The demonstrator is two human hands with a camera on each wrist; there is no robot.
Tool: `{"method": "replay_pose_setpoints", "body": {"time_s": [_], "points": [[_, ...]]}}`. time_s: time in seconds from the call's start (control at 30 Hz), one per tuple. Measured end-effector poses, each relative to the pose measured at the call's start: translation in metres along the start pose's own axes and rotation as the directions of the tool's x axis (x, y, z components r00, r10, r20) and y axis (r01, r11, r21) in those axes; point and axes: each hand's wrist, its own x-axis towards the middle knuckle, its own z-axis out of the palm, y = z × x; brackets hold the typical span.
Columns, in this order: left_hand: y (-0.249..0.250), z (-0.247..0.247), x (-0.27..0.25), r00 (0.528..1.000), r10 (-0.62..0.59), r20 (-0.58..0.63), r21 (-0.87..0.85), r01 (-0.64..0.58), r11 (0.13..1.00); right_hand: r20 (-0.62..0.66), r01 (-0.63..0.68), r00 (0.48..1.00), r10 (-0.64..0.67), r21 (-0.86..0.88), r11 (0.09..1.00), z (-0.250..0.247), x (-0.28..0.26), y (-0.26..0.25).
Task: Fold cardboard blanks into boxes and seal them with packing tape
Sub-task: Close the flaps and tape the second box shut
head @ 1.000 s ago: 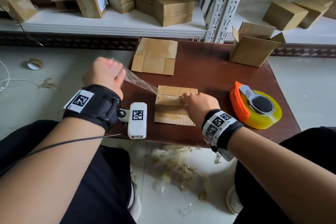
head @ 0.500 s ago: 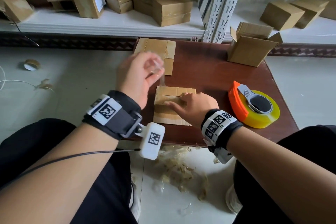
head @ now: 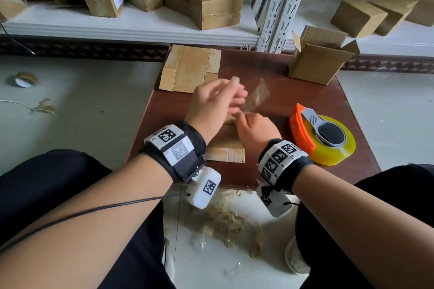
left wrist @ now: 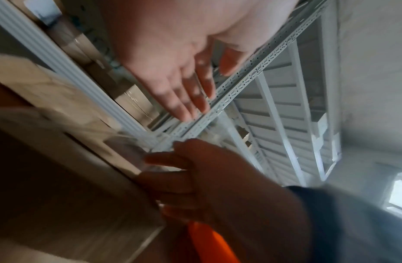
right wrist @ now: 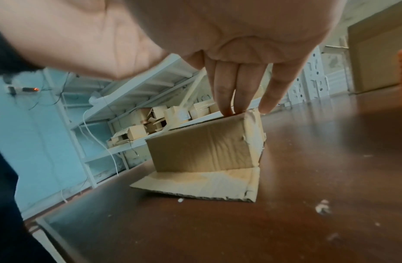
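Observation:
A small cardboard box [head: 225,148] [right wrist: 202,147] stands near the front edge of the brown table [head: 281,73], with one flap lying flat toward me. My right hand [head: 256,129] presses straight fingers [right wrist: 229,106] down on the box's top edge. My left hand [head: 218,101] [left wrist: 184,89] hovers just above and behind it, fingers straight and blurred. A strip of clear tape [head: 257,98] rises from the box beside the left fingertips; I cannot tell whether they touch it. The orange and yellow tape dispenser [head: 321,136] lies to the right.
A flat cardboard blank [head: 190,68] lies at the table's back left. An open box [head: 321,58] stands at the back right. White shelves [head: 131,23] behind hold several boxes. Tape scraps [head: 230,223] litter the floor between my knees.
My left hand has swung from the left side over to the box, carrying the tape strip rightward, and its fingers have straightened. My right hand stays pressed on the box.

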Motion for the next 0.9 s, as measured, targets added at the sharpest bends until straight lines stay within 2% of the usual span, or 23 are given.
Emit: {"method": "replay_pose_setpoints", "body": {"time_s": [0.03, 0.07, 0.1, 0.2, 0.27, 0.43, 0.53, 0.63, 0.67, 0.9], "points": [[-0.008, -0.007, 0.005, 0.991, 0.056, -0.124, 0.150, -0.037, 0.988, -0.007, -0.007, 1.000, 0.007, 0.050, 0.999, 0.000, 0.001, 0.002], [-0.017, -0.016, 0.011, 0.973, 0.080, -0.215, 0.288, -0.015, 0.957, -0.009, -0.016, 1.000, 0.017, 0.092, 0.996, 0.000, 0.001, 0.004], [-0.028, -0.024, 0.017, 0.959, 0.054, -0.277, 0.382, 0.059, 0.922, -0.009, -0.027, 1.000, 0.028, 0.129, 0.991, 0.000, 0.001, 0.005], [-0.060, -0.042, 0.025, 0.912, -0.184, -0.367, 0.428, 0.341, 0.837, -0.010, -0.054, 0.998, 0.059, 0.244, 0.968, 0.002, -0.003, 0.006], [-0.074, -0.047, 0.023, 0.896, -0.249, -0.368, 0.413, 0.397, 0.820, -0.017, -0.070, 0.997, 0.080, 0.336, 0.939, 0.004, -0.004, 0.007], [-0.091, -0.054, 0.023, 0.897, -0.246, -0.366, 0.441, 0.400, 0.803, 0.005, -0.112, 0.991, 0.132, 0.567, 0.816, 0.005, -0.006, 0.005], [-0.093, -0.054, 0.024, 0.886, -0.263, -0.382, 0.417, 0.420, 0.806, -0.009, -0.142, 0.976, 0.216, 0.730, 0.668, 0.002, -0.008, 0.004], [-0.095, -0.054, 0.025, 0.885, -0.253, -0.390, 0.426, 0.417, 0.803, -0.005, -0.166, 0.940, 0.342, 0.867, 0.470, -0.011, -0.006, 0.005], [-0.095, -0.054, 0.025, 0.886, -0.251, -0.389, 0.435, 0.417, 0.798, -0.002, -0.174, 0.927, 0.374, 0.883, 0.436, -0.017, -0.007, 0.007], [-0.098, -0.053, 0.022, 0.888, -0.265, -0.377, 0.472, 0.430, 0.770, 0.024, -0.226, 0.867, 0.497, 0.908, 0.352, -0.024, -0.013, 0.022]]}}
